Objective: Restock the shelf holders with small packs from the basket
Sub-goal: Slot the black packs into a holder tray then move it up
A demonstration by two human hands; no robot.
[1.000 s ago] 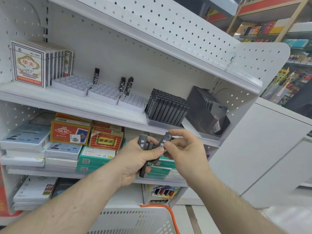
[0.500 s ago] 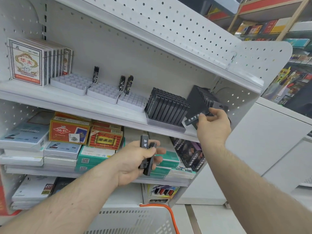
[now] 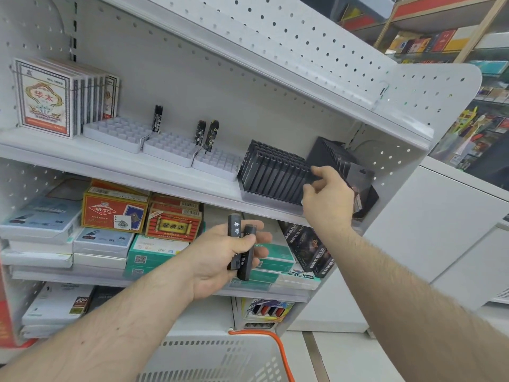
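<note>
On the upper shelf stands a black holder (image 3: 271,172) packed with slim black packs. My right hand (image 3: 327,199) is at its right end and pinches one black pack (image 3: 310,175) against the row. Behind that hand a second black holder (image 3: 337,157) leans tilted, its slots showing. My left hand (image 3: 220,257) is lower, in front of the middle shelf, and grips two more slim black packs (image 3: 243,244) upright. The white basket (image 3: 220,357) with an orange handle (image 3: 279,351) sits below at the bottom edge; its contents are hidden.
Three white grid trays (image 3: 170,147) hold a few upright lighters (image 3: 158,118) left of the black holder. Playing-card boxes (image 3: 44,97) stand at the far left. Stacked boxes (image 3: 113,210) fill the middle shelf. A perforated shelf (image 3: 275,28) overhangs above.
My right hand took one pack from my left hand, carried it up to the shelf, then moved it left and down to the right end of the filled holder. Left hand barely moved.
</note>
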